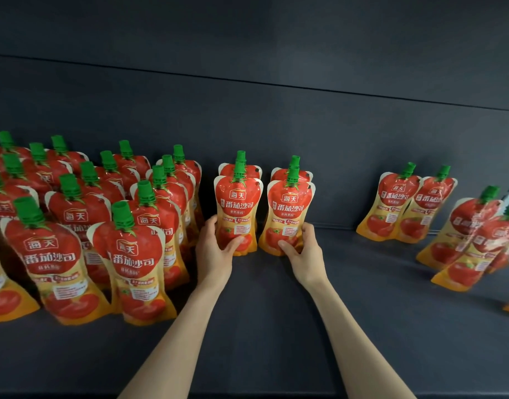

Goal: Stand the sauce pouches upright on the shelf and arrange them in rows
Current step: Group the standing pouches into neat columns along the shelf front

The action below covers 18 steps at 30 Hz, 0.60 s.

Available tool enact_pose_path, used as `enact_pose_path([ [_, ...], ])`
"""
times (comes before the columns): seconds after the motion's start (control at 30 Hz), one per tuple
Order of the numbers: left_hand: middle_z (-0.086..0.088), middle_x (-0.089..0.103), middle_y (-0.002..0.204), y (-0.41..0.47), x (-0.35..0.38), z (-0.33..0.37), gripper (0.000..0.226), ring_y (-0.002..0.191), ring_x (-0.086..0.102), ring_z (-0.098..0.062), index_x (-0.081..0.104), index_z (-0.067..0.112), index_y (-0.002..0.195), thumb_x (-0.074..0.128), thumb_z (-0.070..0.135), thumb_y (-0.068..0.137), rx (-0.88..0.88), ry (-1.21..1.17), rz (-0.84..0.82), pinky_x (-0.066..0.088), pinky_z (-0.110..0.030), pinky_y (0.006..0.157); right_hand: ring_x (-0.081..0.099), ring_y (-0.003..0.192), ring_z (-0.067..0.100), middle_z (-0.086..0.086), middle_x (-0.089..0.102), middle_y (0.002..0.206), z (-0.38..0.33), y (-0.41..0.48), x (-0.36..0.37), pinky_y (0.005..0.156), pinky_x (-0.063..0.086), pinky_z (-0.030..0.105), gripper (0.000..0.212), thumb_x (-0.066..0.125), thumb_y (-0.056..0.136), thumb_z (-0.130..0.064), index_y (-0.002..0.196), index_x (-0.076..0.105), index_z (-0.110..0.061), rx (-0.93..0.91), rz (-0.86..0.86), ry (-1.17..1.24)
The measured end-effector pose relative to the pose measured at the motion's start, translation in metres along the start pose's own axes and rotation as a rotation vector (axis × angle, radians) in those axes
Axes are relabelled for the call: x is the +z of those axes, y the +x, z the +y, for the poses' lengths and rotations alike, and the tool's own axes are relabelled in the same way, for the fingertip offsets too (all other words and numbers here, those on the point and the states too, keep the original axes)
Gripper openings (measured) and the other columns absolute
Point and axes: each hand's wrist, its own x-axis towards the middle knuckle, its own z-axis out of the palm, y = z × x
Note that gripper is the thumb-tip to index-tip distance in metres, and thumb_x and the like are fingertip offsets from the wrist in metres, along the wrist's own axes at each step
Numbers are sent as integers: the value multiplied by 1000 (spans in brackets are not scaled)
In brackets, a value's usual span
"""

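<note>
Red and yellow sauce pouches with green caps stand on a dark shelf (265,326). My left hand (214,249) grips the lower part of an upright pouch (237,208) at the middle. My right hand (303,250) grips the base of a second upright pouch (289,211) just to its right. Behind each held pouch stands another pouch, mostly hidden, with only its cap and shoulders showing. Several pouches stand in rows on the left (83,226).
Two pouches (406,205) lean against the back wall at the right. More pouches (472,237) stand tilted near the right edge. The shelf's dark back wall (276,125) rises behind everything. Bare shelf surface lies between the middle pouches and the right group.
</note>
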Motion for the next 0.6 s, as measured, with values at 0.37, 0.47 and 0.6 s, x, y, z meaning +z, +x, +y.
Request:
enact_pose_path([
  [0.37,-9,54,130,2,2,-3,61,121,50,-25,44,12,131,70,31,79,-19,49,20,45,-41,99,53,106,8,-3,56,119,3,2,1,87,44,21,46,64,87,-17,126,40,-12,12,19,2],
  [0.47,-9,53,131,3,2,-3,62,122,50,-26,43,12,132,70,31,79,-30,48,6,45,-42,99,54,108,10,-1,57,122,4,3,2,87,44,21,44,63,88,-18,126,41,-13,15,7,-5],
  [0.6,-10,51,133,2,2,-3,62,124,48,-27,42,12,133,69,31,80,-40,72,0,44,-43,100,54,109,11,-1,57,123,4,4,2,87,43,22,43,61,89,-19,126,41,-14,19,-6,-16],
])
